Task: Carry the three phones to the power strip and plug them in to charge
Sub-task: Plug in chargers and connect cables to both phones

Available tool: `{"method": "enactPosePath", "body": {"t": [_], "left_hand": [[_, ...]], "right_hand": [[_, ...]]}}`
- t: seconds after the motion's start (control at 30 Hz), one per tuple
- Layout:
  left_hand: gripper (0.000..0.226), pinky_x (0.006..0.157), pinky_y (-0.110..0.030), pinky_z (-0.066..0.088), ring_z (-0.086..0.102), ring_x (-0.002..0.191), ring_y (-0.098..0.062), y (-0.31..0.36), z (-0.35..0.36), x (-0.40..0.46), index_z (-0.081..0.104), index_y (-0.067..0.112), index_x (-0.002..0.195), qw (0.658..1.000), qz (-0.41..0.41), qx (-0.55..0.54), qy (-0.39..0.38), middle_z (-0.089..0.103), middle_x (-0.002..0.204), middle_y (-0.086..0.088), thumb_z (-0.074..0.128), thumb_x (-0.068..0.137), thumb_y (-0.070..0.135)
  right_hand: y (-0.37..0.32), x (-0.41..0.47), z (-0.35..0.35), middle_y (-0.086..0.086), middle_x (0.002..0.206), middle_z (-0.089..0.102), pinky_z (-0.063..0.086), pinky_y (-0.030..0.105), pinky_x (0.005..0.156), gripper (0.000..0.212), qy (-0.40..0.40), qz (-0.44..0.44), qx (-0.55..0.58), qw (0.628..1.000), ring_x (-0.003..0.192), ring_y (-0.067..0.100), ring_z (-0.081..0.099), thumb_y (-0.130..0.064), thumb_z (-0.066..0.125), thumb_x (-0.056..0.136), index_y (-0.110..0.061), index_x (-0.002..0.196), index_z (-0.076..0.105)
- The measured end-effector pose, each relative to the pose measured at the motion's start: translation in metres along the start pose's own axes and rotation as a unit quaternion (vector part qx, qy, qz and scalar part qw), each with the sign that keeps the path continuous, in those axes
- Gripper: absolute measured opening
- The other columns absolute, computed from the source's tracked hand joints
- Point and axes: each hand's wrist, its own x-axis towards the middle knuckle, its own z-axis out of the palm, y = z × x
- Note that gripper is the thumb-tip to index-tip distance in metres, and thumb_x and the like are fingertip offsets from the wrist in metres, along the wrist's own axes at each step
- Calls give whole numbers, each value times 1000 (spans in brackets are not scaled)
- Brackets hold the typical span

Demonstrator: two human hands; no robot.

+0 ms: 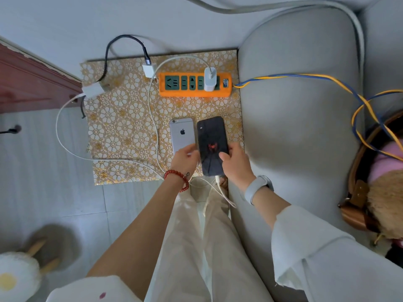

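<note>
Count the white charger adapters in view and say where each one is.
3. One adapter is plugged into the orange power strip. One lies unplugged just left of the strip's end. One lies at the mat's left edge. None else shows.

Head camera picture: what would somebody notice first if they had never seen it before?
The bright orange power strip at the far side of the flowery gold-and-white mat, with one white charger plugged in. Nearer, the right hand holds a black phone with a red spider mark, beside a silver phone under the left hand.
</note>
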Motion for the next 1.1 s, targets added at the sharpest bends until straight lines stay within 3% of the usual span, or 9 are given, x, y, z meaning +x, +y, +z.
{"method": "enactPosePath", "body": {"t": [0.17,0.33,0.43,0.53,0.7,0.87,0.97,1.0,1.1], "left_hand": [[37,91,-38,45,53,109,-28,-1,-18,14,48,8,124,988,-13,70,134,51,127,-16,46,88,13],[46,102,-47,31,32,124,-36,-14,-32,15,39,6,130,963,-75,139,218,35,136,-21,45,84,7],[48,103,-49,32,30,126,-36,-20,-40,23,34,5,132,962,-79,160,206,35,137,-22,45,85,8],[43,102,-48,33,35,122,-36,-24,-44,35,37,3,128,964,-69,169,195,42,130,-23,46,86,10],[31,92,-51,43,40,116,-38,-31,-43,44,41,2,117,951,-66,236,189,49,123,-23,48,87,7],[23,76,-42,50,56,88,-30,-32,-51,36,50,5,109,968,13,176,179,58,108,-18,45,87,8],[23,65,-39,54,55,68,-21,-35,-45,8,57,6,106,955,173,198,136,59,101,-15,49,85,3],[23,62,-40,55,58,67,-22,-37,-41,-3,59,5,105,947,218,208,109,60,98,-15,50,84,1],[23,57,-40,55,63,70,-31,-44,-27,-28,65,8,102,926,282,248,26,63,93,-16,53,84,3]], "right_hand": [[1,12,-12,25,107,62,38,35,66,22,82,-5,-183,980,98,43,58,-8,47,91,1,111,43],[-6,10,-3,20,121,49,45,38,66,48,127,-55,-302,943,107,39,52,-3,53,82,-8,126,34],[-6,13,6,17,143,29,44,42,87,70,80,-178,-423,885,127,37,34,-5,56,79,-21,139,23],[-2,22,10,11,156,7,26,51,109,64,-16,-270,-517,812,142,34,10,-7,49,85,-17,142,21],[10,34,-6,10,157,5,22,51,113,66,-56,-286,-575,764,144,32,9,-14,51,87,-9,143,18],[2,33,-13,4,157,11,19,48,114,52,-73,-269,-517,810,144,26,11,-16,45,91,-14,140,29],[-19,26,-11,5,145,40,32,34,106,44,-62,-166,-205,963,129,20,40,-22,42,94,-14,136,40],[-27,22,-11,4,142,45,36,26,99,45,-79,-120,-67,987,123,16,46,-22,44,93,-14,137,39],[-51,8,-6,2,137,48,37,18,93,54,-162,-84,132,974,124,12,45,-18,51,91,-15,141,30]]}}
